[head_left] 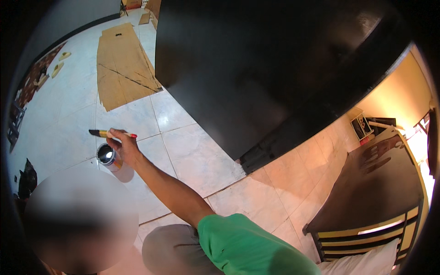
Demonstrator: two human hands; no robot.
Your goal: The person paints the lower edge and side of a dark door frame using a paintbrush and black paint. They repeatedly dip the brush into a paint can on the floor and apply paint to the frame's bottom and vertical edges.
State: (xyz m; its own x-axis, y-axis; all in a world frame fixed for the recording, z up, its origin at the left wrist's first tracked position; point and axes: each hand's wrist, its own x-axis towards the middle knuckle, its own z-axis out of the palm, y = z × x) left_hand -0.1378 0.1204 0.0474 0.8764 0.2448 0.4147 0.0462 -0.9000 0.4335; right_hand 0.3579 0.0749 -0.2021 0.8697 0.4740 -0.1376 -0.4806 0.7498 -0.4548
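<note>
My right hand is closed around the handle of a paintbrush. The brush lies nearly level, its dark bristles pointing left, with a gold-coloured ferrule and a red handle end. Just below the hand, an open paint can stands on the tiled floor; it looks to hold dark, shiny paint. The bristles are above the can and a little to its left, not in it. To the right of my arm rises a large black panel-like piece with a smooth surface. My left hand does not show.
A flattened cardboard sheet lies on the pale tiles beyond the can. Yellow slippers and a black plastic bag are at the left. A brown-topped piece with slats stands at the lower right. A blurred round shape covers the lower left.
</note>
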